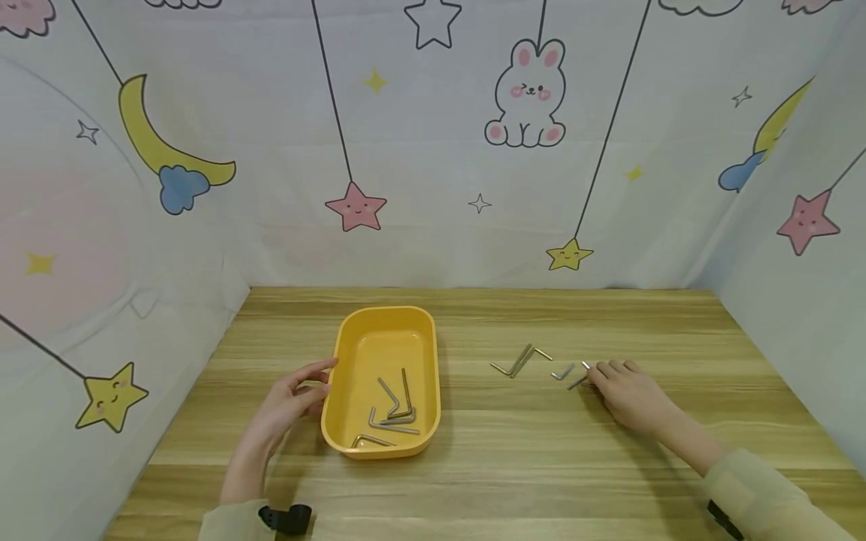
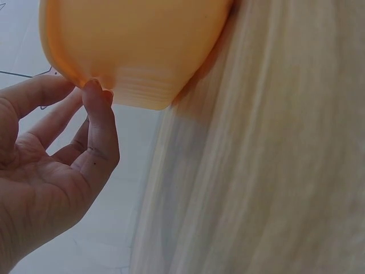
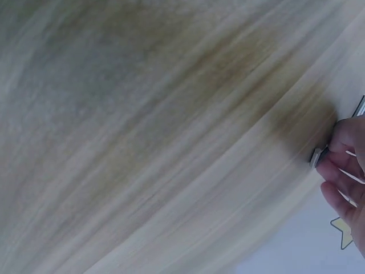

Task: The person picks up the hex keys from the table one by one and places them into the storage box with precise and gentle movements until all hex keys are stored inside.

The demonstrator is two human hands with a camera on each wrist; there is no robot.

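Note:
My right hand (image 1: pixel 625 394) pinches a small silver hex key (image 3: pixel 315 157) low over the table, and most of that key is hidden by the fingers. Just left of those fingers lies a small hex key (image 1: pixel 563 372). Farther left, some longer brass-toned hex keys (image 1: pixel 521 361) lie close together. My left hand (image 1: pixel 291 402) is at the left side of a yellow tray (image 1: pixel 336 353); in the left wrist view its relaxed fingertips (image 2: pixel 91 88) touch the outer wall just under the rim. Several L-shaped hex keys (image 1: pixel 399 428) lie inside the tray, toward its near end.
Everything stands on a wood-grain table (image 1: pixel 494 473). A white cloth (image 1: pixel 433 150) printed with stars, moons and a rabbit hangs behind the table and along both sides. Dark wrist bands (image 1: pixel 287 518) show at the sleeves.

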